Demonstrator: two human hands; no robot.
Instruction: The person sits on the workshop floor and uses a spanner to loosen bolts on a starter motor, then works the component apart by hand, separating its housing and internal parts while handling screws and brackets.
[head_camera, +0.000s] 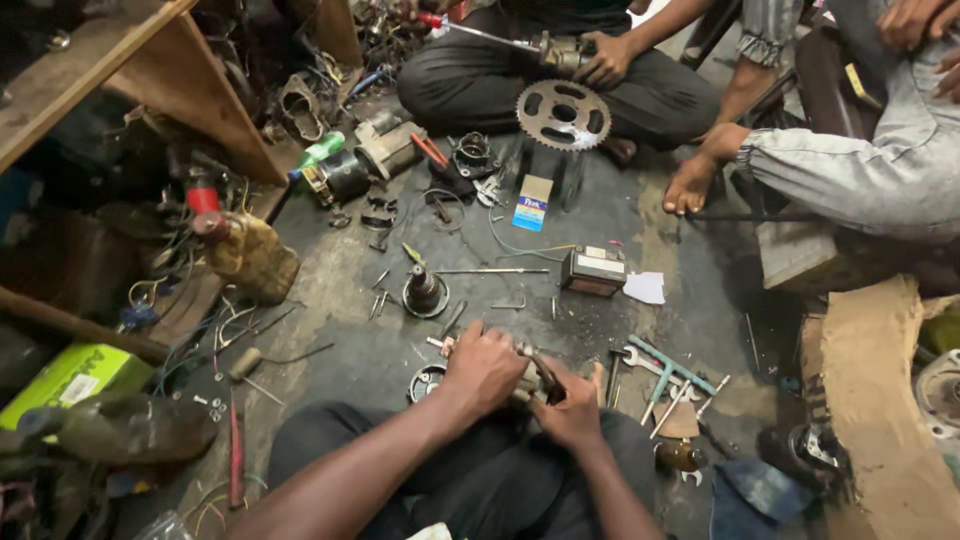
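Observation:
My left hand (482, 368) and my right hand (570, 405) are clasped together low in the middle, over my lap, around a small metal motor part (525, 378). The left hand covers its top. The right hand grips it from the right side with a dark tool handle (545, 373) sticking up between the fingers. A round metal housing (427, 380) lies on the floor just left of my left hand.
On the grimy floor lie a round rotor piece (425, 291), a small black battery (593, 270), wrenches (665, 375), a blue-white box (532, 203) and a sprocket (563, 114). Another person sits opposite holding a screwdriver (480, 33); a third person's foot (690, 185) is at right.

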